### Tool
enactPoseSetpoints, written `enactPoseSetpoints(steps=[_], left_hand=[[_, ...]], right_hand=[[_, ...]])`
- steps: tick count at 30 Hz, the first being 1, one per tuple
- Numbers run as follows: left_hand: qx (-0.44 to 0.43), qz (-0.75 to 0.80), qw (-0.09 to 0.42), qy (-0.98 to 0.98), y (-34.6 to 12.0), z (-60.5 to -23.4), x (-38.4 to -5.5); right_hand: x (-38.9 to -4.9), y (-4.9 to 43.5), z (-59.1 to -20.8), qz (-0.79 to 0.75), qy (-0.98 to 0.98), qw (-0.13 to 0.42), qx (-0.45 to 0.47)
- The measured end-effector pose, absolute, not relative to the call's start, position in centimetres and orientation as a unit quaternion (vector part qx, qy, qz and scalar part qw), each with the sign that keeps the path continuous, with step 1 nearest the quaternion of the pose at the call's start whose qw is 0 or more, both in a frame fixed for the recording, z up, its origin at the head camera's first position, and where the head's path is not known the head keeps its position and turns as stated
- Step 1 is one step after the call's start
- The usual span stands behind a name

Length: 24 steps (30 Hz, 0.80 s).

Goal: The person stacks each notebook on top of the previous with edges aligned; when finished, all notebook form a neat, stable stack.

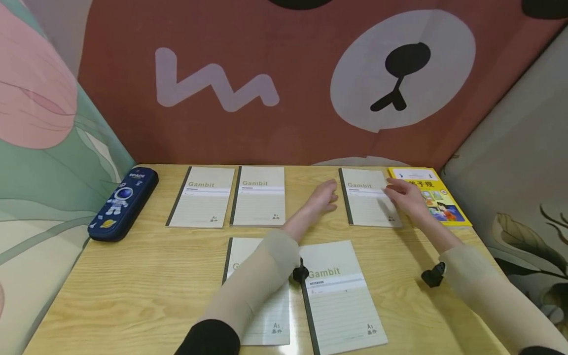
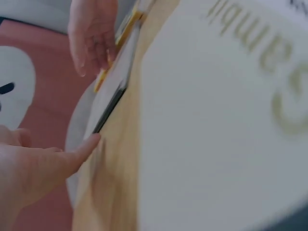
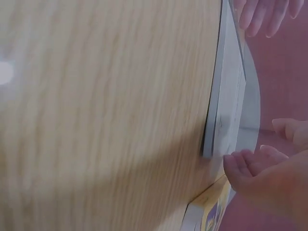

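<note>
A pale notebook (image 1: 368, 202) marked Gambit lies flat at the back right of the table, its dark spine to the left. Just left of that spine is my left hand (image 1: 317, 199), fingers extended; in the left wrist view one fingertip (image 2: 94, 139) is right at the spine edge (image 2: 109, 109). My right hand (image 1: 408, 197) hovers at the notebook's right edge, overlapping it in the head view, with its fingers loosely bent and nothing in them. Beside it lies a yellow book (image 1: 443, 202) with a cartoon cover, partly hidden behind that hand.
Two matching notebooks lie side by side at the back left, one (image 1: 201, 197) and another (image 1: 258, 197). Nearer, a notebook (image 1: 266, 320) is half covered by my left forearm, beside a slightly turned one (image 1: 343, 301). A navy astronaut pencil case (image 1: 124, 204) rests at the left edge.
</note>
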<state>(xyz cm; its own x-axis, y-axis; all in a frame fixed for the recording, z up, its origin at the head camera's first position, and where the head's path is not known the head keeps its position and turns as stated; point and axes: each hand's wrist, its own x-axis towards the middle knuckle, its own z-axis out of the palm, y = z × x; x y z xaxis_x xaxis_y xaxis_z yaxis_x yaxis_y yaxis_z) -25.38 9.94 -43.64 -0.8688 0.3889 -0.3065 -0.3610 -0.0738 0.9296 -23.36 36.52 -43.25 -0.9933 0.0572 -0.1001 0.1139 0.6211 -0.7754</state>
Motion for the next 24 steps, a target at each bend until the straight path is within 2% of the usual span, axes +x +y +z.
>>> enactPoseSetpoints(steps=[4, 9, 17, 24], left_hand=[[-0.013, 0.754, 0.254, 0.606, 11.8, -44.4, -25.0], [-0.037, 0.762, 0.235, 0.602, 12.9, -44.3, -24.7], [-0.063, 0.762, 0.224, 0.605, 13.2, -44.0, -24.6], [-0.101, 0.761, 0.221, 0.602, 13.0, -43.8, -24.9]], right_hand=[[-22.9, 36.9, -43.3, -0.402, 0.912, 0.038, 0.066], [-22.8, 36.7, -42.9, -0.424, 0.898, 0.076, 0.089], [-23.3, 36.5, -40.9, -0.472, 0.849, 0.175, 0.158], [-24.0, 36.7, -41.1, -0.474, 0.844, 0.184, 0.173]])
